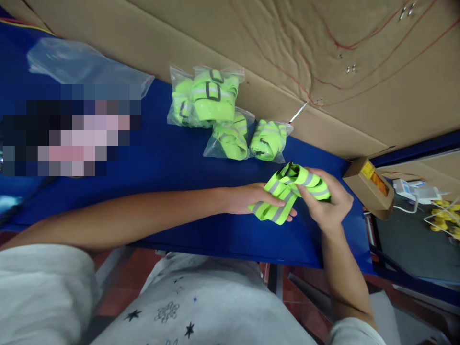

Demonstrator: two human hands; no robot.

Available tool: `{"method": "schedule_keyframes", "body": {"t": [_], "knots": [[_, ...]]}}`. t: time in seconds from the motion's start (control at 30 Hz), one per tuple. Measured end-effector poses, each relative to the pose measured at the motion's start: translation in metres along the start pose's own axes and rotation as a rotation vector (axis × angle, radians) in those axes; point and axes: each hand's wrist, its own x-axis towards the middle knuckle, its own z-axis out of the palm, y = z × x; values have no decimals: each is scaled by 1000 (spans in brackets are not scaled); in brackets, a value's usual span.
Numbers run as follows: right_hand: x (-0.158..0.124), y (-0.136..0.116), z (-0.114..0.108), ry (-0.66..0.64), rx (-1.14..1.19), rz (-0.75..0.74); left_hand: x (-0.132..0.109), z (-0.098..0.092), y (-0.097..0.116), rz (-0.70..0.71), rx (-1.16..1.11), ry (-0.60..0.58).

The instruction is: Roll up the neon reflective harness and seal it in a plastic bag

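A folded neon-yellow reflective strap (276, 213) with silver-grey stripes is held between my two hands above the blue table. My left hand (257, 197) grips its left part, thumb on top and fingertips showing underneath. On the other side, my right hand (328, 201) closes round the right end, thumb in front and fingers behind. Just beyond lie several clear zip bags with the same kind of straps rolled inside: a big one (215, 108) with black buckles, a smaller one (232, 139) in front, and another (269, 139) nearest my hands.
Flat clear plastic bags (82, 62) lie at the back left, near a blurred-out patch. Cardboard (258, 86) rises along the blue table's (161, 167) far edge. A small cardboard box (362, 184) stands at the right end, and yellow items (445, 218) sit on a grey surface beyond.
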Motion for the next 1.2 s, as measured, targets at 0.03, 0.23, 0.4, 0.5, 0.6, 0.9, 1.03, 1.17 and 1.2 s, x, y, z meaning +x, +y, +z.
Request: {"method": "schedule_keyframes", "body": {"t": [0.03, 0.23, 0.4, 0.5, 0.6, 0.9, 1.03, 1.17, 1.2], "knots": [[-2, 0, 0, -35, -37, -118, 0, 0, -3, 34, 30, 18], [-14, 4, 8, -268, -174, -296, -3, 5, -2, 127, 159, 144], [-12, -8, 17, -417, -109, -305, -5, 8, 9, 244, 31, 22], [-9, -15, 14, -599, 100, -250, -4, 4, 13, 307, 80, 90], [-9, -11, 7, -618, 338, -75, -3, -1, 15, 289, 145, 178], [-7, 15, 17, -371, 479, 348, -3, 0, 1, 213, 183, 232], [-9, 3, 28, -333, 436, 475, -2, 6, 1, 238, 113, 298], [-15, -4, 33, -152, 352, 515, 2, 7, 3, 220, 83, 403], [-16, -5, 33, -114, 324, 518, 3, 7, 3, 197, 82, 406]]}}
